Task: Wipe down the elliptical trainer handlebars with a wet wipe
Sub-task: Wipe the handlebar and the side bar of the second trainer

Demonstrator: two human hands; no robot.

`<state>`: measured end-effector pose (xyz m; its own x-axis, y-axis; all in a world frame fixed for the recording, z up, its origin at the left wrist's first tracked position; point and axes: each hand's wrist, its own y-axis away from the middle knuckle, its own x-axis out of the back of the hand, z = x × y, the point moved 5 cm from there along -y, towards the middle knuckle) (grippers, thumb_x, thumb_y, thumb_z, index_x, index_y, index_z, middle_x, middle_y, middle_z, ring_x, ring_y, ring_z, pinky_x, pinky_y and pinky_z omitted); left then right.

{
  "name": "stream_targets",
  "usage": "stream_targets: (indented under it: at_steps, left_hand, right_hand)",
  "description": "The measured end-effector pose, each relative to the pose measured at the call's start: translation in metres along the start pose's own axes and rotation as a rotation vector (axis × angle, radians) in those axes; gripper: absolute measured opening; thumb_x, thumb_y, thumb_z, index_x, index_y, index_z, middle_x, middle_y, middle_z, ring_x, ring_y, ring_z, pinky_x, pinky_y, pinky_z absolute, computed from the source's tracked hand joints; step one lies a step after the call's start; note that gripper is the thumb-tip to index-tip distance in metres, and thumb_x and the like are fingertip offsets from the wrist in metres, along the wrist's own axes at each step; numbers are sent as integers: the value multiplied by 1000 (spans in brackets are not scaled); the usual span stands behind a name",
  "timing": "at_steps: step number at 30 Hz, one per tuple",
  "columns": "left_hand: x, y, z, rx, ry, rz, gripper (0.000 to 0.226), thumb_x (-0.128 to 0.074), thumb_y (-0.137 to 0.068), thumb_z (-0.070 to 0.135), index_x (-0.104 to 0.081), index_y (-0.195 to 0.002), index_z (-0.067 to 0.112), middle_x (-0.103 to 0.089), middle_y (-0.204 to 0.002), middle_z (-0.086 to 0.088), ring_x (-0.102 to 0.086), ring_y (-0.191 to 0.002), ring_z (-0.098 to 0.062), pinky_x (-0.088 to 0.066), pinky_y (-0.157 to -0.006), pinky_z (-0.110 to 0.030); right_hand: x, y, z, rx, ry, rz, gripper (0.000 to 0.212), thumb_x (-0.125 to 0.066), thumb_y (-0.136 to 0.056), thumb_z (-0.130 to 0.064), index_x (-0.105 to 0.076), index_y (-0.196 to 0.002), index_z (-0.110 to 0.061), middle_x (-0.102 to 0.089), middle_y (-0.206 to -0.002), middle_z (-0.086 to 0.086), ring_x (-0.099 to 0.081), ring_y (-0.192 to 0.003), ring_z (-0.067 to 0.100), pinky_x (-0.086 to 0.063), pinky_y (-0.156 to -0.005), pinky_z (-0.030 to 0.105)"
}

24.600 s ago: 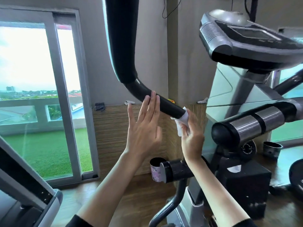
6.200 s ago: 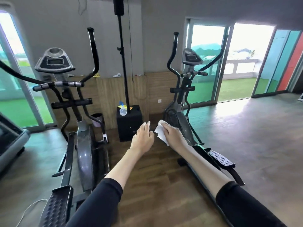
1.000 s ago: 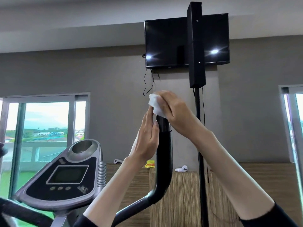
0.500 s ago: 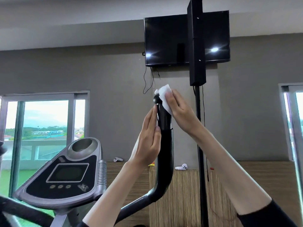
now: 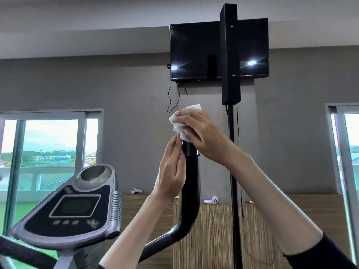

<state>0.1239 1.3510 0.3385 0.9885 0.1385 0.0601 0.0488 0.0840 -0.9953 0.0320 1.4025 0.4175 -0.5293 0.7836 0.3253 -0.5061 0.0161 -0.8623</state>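
Observation:
The black padded handlebar (image 5: 192,183) of the elliptical trainer rises upright in the middle of the view and curves down to the left. My right hand (image 5: 200,131) wraps the white wet wipe (image 5: 179,123) over the bar's top end, which is hidden under it. My left hand (image 5: 172,171) rests flat against the bar's left side just below, fingers straight and pointing up.
The trainer's grey console (image 5: 71,206) sits at lower left. A black speaker on a pole (image 5: 230,55) stands just right of my hands, in front of a wall television (image 5: 194,51). White controllers (image 5: 211,200) lie on the wooden ledge behind. Windows flank both sides.
My right hand has closed the wipe over the very top of the bar, covering the end knob that showed half a second ago. My left hand stays flat on the bar.

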Motion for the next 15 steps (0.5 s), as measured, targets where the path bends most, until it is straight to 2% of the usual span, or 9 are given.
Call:
stream_targets:
  at_steps: [4,6,8,10,11,13,15]
  left_hand:
    - [3,3,-3,-6,18,51,53,-31,-91,17,-37,-140,-4,-36,-145,5,-30,-137,5,-25,-111,-14]
    - [6,2,-5,2,78,66,53,-32,-90,17,-39,-140,5,-39,-142,10,-35,-135,4,-30,-111,-18]
    - [7,1,-7,50,204,85,49,-34,-88,19,-45,-136,22,-46,-139,13,-42,-135,-6,-35,-111,-30]
    - [6,0,-7,115,348,104,45,-37,-87,19,-52,-129,28,-55,-134,16,-48,-131,-16,-39,-107,-39]
    - [6,-1,-6,145,409,111,44,-38,-86,16,-54,-126,28,-60,-129,18,-52,-127,-14,-42,-104,-36]
    - [5,-2,-2,184,494,132,44,-37,-85,12,-53,-123,27,-64,-119,24,-56,-120,-6,-45,-97,-23]
    - [5,-3,0,185,552,154,44,-40,-82,19,-54,-123,24,-66,-116,22,-58,-117,-5,-46,-93,-18]
  right_hand:
    - [-3,11,6,-134,-139,105,37,-43,-100,-11,-48,-135,-4,-47,-139,6,-40,-130,17,-30,-111,34]
    - [-7,10,5,-208,-149,119,38,-41,-100,-15,-44,-137,-5,-47,-138,7,-40,-128,16,-31,-110,35]
    - [-12,5,3,-273,-80,116,40,-36,-101,-24,-45,-135,-5,-48,-135,8,-43,-123,21,-29,-107,27]
    - [-17,2,-2,-285,51,128,43,-31,-99,-30,-50,-129,-5,-52,-129,9,-48,-117,28,-25,-100,15]
    - [-19,1,-6,-264,130,148,39,-34,-98,-26,-53,-124,-4,-54,-125,10,-49,-114,31,-27,-99,17]
    - [-21,-1,-13,-217,261,184,27,-49,-90,-8,-57,-115,-3,-58,-117,12,-47,-111,32,-41,-98,32]
    - [-21,-2,-17,-179,313,183,32,-58,-79,4,-58,-110,-1,-59,-113,13,-43,-111,30,-47,-94,43]
